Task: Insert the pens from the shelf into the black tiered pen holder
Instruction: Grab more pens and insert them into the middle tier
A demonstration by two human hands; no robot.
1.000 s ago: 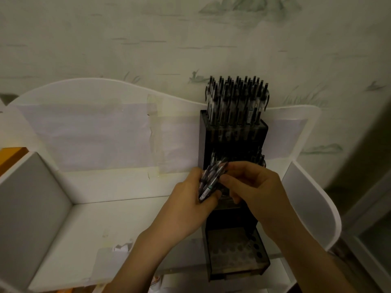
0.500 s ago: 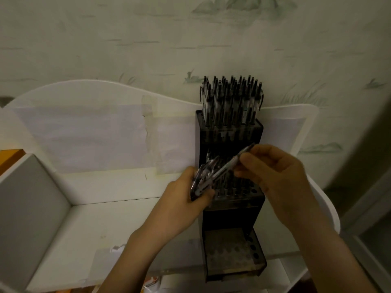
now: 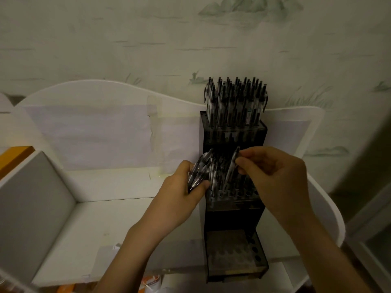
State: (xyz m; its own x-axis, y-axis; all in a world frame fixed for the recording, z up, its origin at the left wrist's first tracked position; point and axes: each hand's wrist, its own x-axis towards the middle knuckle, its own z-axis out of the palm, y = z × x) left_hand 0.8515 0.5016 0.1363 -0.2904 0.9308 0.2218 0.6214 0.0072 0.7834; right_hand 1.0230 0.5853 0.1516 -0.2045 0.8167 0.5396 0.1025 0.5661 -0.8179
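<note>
Pens: a bundle (image 3: 200, 171) gripped in the left hand (image 3: 182, 194), fingers curled round it, held tilted just beside the left edge of the black tiered pen holder (image 3: 233, 216). One single pen (image 3: 231, 168) pinched near its top between thumb and fingers (image 3: 243, 163) of the right hand (image 3: 277, 176), leaning a little, lower end down among the holes of the middle tier (whether seated in a hole, cannot tell; too dark there). Other fingers of that hand curled loosely behind the pinch.

Holder standing upright on the white shelf (image 3: 118, 220), back against the shelf's curved rear panel (image 3: 95, 98), towards the right end. Top tier packed with upright pens (image 3: 234, 100), clips and caps pointing up. Middle tier partly filled, several pens standing just left of the pinched one. Bottom tier (image 3: 233, 250) showing rows of round holes, dark ones along its right edge.

Pale paper sheets (image 3: 91, 134) taped across the rear panel, a strip of tape (image 3: 155, 132) running down beside them. Grey divider wall (image 3: 27, 206) at the shelf's left end. Something orange (image 3: 14, 155) beyond the divider, far left. Behind everything, wallpaper (image 3: 190, 39) with faint green landscape marks.
</note>
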